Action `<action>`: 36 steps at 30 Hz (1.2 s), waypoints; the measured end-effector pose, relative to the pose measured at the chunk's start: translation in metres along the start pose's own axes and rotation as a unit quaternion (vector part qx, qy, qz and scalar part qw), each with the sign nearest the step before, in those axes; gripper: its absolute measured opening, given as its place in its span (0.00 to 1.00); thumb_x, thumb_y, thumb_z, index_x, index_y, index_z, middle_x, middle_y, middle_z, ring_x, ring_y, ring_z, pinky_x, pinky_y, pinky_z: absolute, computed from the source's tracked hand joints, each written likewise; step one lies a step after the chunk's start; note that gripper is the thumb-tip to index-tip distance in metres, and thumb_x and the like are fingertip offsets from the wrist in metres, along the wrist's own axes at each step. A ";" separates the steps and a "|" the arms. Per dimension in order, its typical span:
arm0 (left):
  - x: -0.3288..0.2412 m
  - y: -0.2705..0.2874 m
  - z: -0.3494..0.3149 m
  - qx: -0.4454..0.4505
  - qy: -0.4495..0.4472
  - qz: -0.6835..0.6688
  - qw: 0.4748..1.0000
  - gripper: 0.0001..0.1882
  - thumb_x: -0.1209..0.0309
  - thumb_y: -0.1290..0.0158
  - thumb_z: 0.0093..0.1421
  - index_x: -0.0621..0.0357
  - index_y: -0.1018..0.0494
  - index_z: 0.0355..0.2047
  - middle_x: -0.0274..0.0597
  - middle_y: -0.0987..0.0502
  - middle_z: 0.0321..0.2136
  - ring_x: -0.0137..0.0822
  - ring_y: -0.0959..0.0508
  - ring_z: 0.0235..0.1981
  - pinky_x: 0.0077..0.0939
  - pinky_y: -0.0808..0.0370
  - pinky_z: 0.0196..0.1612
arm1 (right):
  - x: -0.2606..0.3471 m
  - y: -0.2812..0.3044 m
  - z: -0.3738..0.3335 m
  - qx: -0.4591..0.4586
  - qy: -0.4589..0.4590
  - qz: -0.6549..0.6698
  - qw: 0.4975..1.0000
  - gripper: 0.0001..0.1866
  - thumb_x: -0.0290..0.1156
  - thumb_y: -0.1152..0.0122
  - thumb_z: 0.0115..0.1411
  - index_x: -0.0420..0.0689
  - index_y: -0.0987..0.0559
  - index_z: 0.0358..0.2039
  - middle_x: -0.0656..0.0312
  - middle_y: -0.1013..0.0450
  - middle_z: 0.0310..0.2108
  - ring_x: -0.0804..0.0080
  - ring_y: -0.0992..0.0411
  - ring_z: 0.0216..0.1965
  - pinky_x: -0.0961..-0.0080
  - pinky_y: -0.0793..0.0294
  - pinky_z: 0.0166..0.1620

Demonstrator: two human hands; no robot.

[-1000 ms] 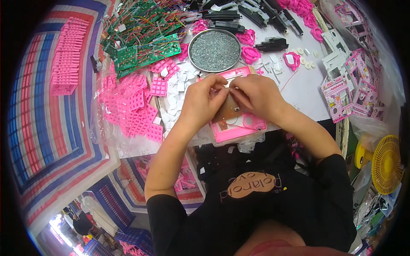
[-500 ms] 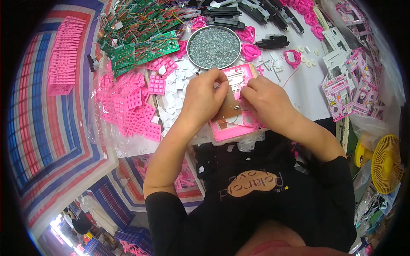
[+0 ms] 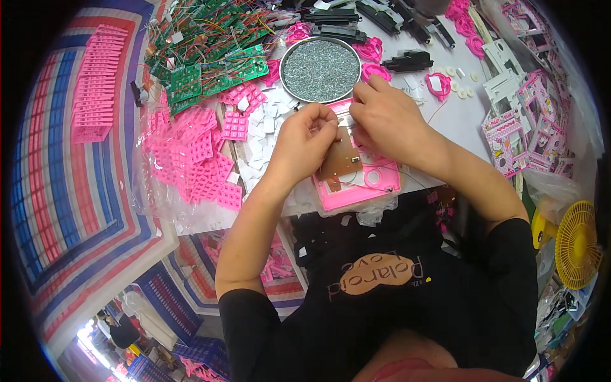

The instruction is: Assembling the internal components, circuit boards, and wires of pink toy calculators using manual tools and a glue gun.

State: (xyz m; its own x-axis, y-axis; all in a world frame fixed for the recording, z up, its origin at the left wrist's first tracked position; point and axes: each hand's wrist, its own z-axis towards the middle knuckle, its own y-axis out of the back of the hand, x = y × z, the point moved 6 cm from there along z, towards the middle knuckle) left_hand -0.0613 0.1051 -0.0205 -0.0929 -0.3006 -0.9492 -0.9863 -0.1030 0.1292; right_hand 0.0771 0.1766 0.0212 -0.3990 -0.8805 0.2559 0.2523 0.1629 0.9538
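A pink plastic casing (image 3: 347, 199) lies on the table in front of me, with a brown circuit board (image 3: 342, 156) set in it. My left hand (image 3: 305, 139) rests at the board's left edge, thumb and fingertips pinched together; whatever is between them is hidden. Over the upper right part of the casing, my right hand (image 3: 389, 118) has its fingers curled in. Its fingertips point down beside the board, and what they hold does not show. Thin wires run from the board across the casing's lower part.
Behind the casing stands a round metal tray (image 3: 284, 86) full of small screws. Pink keypads (image 3: 191, 149), white paper pieces (image 3: 258, 137) and wired green circuit boards (image 3: 219, 70) heap on the left. Black plastic parts (image 3: 407, 62) lie at the back, printed panels (image 3: 519, 137) at the right.
My right hand has moved up and slightly left, uncovering the casing's lower right corner. My left hand stays nearly where it was, still pinched.
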 end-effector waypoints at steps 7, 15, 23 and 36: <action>-0.015 0.001 -0.010 -0.074 -0.149 0.206 0.964 0.06 0.73 0.42 0.61 0.62 0.22 0.37 0.47 0.20 0.30 0.43 0.18 0.31 0.34 0.22 0.35 | 0.000 -0.004 0.001 -0.035 0.032 -0.055 0.997 0.08 0.31 0.35 0.49 0.42 0.21 0.29 0.59 0.27 0.38 0.59 0.30 0.44 0.62 0.27 0.43; -0.031 -0.006 -0.010 -0.108 -0.229 0.304 0.918 0.03 0.73 0.41 0.59 0.59 0.21 0.33 0.47 0.20 0.29 0.50 0.19 0.34 0.41 0.22 0.38 | -0.002 -0.002 0.005 0.054 0.019 -0.064 0.996 0.07 0.31 0.33 0.48 0.43 0.17 0.29 0.60 0.26 0.38 0.59 0.30 0.47 0.63 0.26 0.46; -0.030 -0.002 -0.007 -0.135 -0.243 0.333 0.901 0.03 0.73 0.41 0.60 0.58 0.20 0.34 0.46 0.20 0.29 0.48 0.18 0.31 0.39 0.22 0.36 | -0.012 0.003 0.011 0.126 0.068 -0.012 0.990 0.05 0.28 0.33 0.50 0.43 0.15 0.28 0.60 0.25 0.42 0.59 0.29 0.49 0.66 0.22 0.46; -0.026 0.000 -0.005 -0.138 -0.248 0.307 0.908 0.03 0.73 0.38 0.55 0.55 0.21 0.30 0.38 0.23 0.33 0.42 0.21 0.33 0.38 0.28 0.38 | 0.005 0.004 0.008 -0.095 0.099 -0.086 0.987 0.05 0.30 0.36 0.50 0.47 0.20 0.29 0.64 0.24 0.30 0.65 0.27 0.42 0.68 0.30 0.43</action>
State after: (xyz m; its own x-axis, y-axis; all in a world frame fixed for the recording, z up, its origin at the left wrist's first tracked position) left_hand -0.0587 0.1084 0.0055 -0.7318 0.0752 -0.6773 -0.6619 -0.3150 0.6802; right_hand 0.0691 0.1769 0.0279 -0.2753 -0.9605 0.0397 0.3647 -0.0662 0.9288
